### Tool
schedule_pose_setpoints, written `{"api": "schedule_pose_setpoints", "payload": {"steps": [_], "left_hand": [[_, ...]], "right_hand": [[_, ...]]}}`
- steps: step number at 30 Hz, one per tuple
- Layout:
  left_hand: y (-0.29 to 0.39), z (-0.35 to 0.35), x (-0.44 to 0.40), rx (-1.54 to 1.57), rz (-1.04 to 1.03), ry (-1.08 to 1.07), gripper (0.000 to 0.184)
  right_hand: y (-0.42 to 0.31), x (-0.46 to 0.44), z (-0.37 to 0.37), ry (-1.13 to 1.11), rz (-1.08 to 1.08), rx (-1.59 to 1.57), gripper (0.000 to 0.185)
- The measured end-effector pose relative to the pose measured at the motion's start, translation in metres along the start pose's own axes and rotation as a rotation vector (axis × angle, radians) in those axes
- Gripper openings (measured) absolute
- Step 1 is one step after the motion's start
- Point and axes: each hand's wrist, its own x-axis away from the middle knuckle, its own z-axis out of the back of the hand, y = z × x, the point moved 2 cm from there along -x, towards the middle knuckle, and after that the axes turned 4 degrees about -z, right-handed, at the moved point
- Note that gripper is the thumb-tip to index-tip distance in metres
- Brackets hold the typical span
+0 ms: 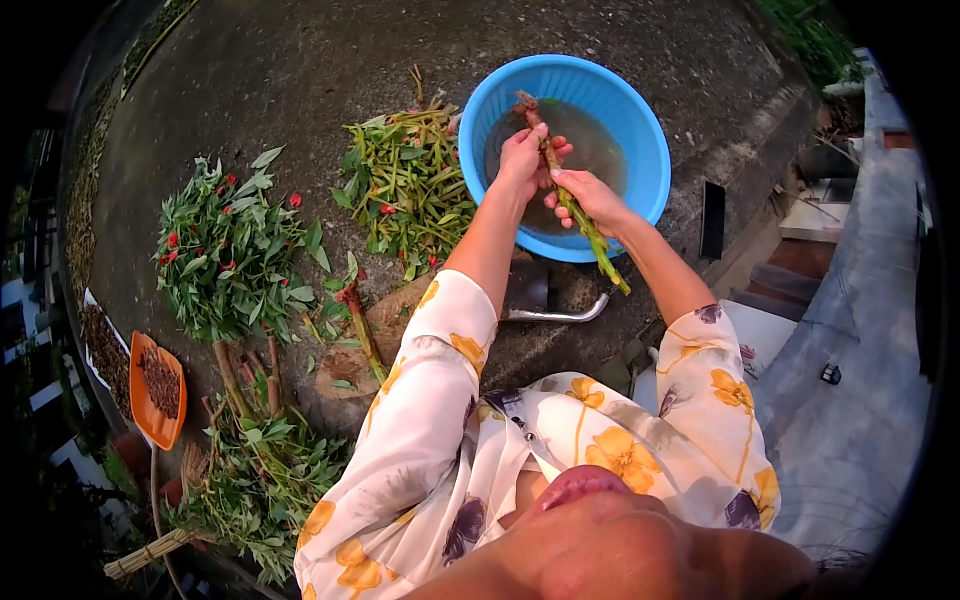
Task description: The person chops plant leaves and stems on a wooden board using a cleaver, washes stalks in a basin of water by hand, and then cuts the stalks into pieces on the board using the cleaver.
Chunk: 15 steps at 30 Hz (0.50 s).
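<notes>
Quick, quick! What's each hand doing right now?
Left hand: closed, holding the stalk near its root end.
Right hand: closed, holding the same stalk, farther from the root end.

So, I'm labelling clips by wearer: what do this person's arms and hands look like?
The left hand and right hand wear no gloves. The left sleeve and right sleeve are whitish with yellow and dark purple flowers, ending short of the hands.
</notes>
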Motion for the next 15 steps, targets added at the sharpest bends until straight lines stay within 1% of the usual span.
{"api": "schedule_pose_setpoints", "payload": {"steps": [2, 4, 5, 7, 8, 9, 10, 11, 12, 13, 14, 15], "left_hand": [[-0.003, 0.003, -0.002, 0.026, 0.022, -0.013, 0.026], [-0.005, 0.005, -0.002, 0.051, 0.037, -0.021, 0.026], [-0.007, 0.004, 0.001, 0.068, 0.037, 0.022, 0.027], [-0.004, 0.005, 0.001, 0.083, 0.030, 0.064, 0.029], [-0.001, 0.009, 0.001, 0.012, 0.032, 0.169, 0.029], [0.000, 0.011, 0.002, -0.060, 0.034, 0.274, 0.029], [-0.002, 0.013, -0.001, -0.062, 0.033, 0.274, 0.029], [-0.009, 0.018, -0.006, -0.001, 0.085, 0.316, 0.026], [-0.016, 0.020, -0.011, 0.058, 0.136, 0.354, 0.024], [-0.019, 0.023, -0.017, 0.048, 0.129, 0.344, 0.024], [-0.021, 0.026, -0.019, -0.018, 0.127, 0.339, 0.021], [-0.022, 0.031, -0.021, -0.084, 0.126, 0.341, 0.020]], "right_hand": [[0.000, 0.002, -0.003, 0.015, 0.019, 0.016, 0.034], [0.001, 0.001, -0.003, 0.159, -0.017, 0.314, 0.041], [-0.001, -0.002, 0.001, 0.154, -0.016, 0.314, 0.041], [-0.012, -0.010, 0.015, 0.418, 0.190, 0.999, 0.046], [-0.026, -0.002, 0.009, 0.483, 0.196, 0.696, 0.045], [-0.014, -0.029, 0.042, 0.619, 0.364, 0.645, 0.044], [0.000, -0.066, 0.081, 0.754, 0.534, 0.586, 0.043], [0.002, -0.085, 0.094, 0.758, 0.537, 0.581, 0.043], [0.005, -0.100, 0.109, 0.818, 0.346, 0.325, 0.040], [0.008, -0.110, 0.117, 0.860, 0.160, 0.065, 0.036], [0.007, -0.114, 0.117, 0.859, 0.173, 0.056, 0.036], [0.014, -0.122, 0.111, 0.542, 0.077, -0.289, 0.033]]}}
